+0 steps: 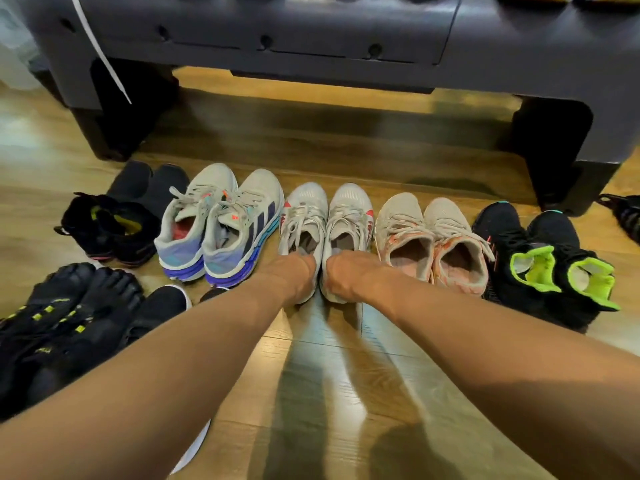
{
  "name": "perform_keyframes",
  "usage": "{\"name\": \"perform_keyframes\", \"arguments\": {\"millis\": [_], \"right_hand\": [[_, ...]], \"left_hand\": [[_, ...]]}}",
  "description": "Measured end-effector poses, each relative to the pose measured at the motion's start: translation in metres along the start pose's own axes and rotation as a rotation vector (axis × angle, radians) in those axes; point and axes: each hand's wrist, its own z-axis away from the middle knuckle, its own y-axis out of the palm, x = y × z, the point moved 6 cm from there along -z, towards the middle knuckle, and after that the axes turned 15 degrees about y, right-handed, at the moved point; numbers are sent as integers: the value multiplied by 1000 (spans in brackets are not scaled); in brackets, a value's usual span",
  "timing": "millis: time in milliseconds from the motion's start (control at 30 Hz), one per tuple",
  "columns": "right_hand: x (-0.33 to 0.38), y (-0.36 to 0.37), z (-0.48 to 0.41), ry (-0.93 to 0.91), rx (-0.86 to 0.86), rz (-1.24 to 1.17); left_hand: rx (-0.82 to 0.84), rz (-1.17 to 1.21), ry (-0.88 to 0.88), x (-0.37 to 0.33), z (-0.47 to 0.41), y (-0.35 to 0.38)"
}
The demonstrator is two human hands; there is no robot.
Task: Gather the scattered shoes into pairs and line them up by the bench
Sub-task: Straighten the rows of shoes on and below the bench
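Gripping the heels of a white pair, one shoe per hand: left hand [297, 276] on the left white shoe [303, 216], right hand [348, 276] on the right white shoe [349, 220]. Fingers curl over each heel collar; fingertips hidden inside the openings. Toes point to 12 o'clock, toward the dark bench [346, 39]. Holding both heels at once probably lets the pair be slid and squared together.

Row on the wood floor [329, 375], short of the bench:
- 9 o'clock of the hands: grey pair with purple heels [221, 230], soles touching.
- Beyond it, a black ankle-high pair [114, 223], yellow lining.
- 3 o'clock: pale pair with orange trim [433, 244].
- Further at 3 o'clock: black pair with green lining [547, 265].

Heels face the person, likely for easy reach.

Not yet lined up, at 8 o'clock: black toe shoes [59, 313], and another black shoe [162, 306] partly under the left forearm.

Cut off: one more black shoe [623, 216] at the right edge, its mate unseen. A white strap [100, 53] hangs off the bench, purpose unclear. Bench top out of frame.
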Motion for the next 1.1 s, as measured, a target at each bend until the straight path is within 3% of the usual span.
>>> {"name": "perform_keyframes", "arguments": {"millis": [133,233,300,367,467,567,733,900,1100], "right_hand": [[6,-5,7,19,-2,160],[31,-32,10,-17,-152,293],[57,-60,13,-45,-298,203],[86,-79,15,-106,-335,10],[132,-80,9,-198,-248,-286],[170,-61,-6,-182,-178,-342],[190,-29,-32,-51,-87,-327],[189,-25,-41,-50,-82,-220],[196,-32,-39,7,36,-155]], "left_hand": [[5,75,29,1,8,1],[-115,119,136,11,25,-7],[-249,157,152,31,41,-18],[-370,120,115,63,58,-28],[-425,31,-67,128,81,-26],[-372,55,-255,186,95,-2],[-393,197,-207,210,76,27],[-474,69,-241,217,64,29],[-481,136,-245,215,62,31]]}}
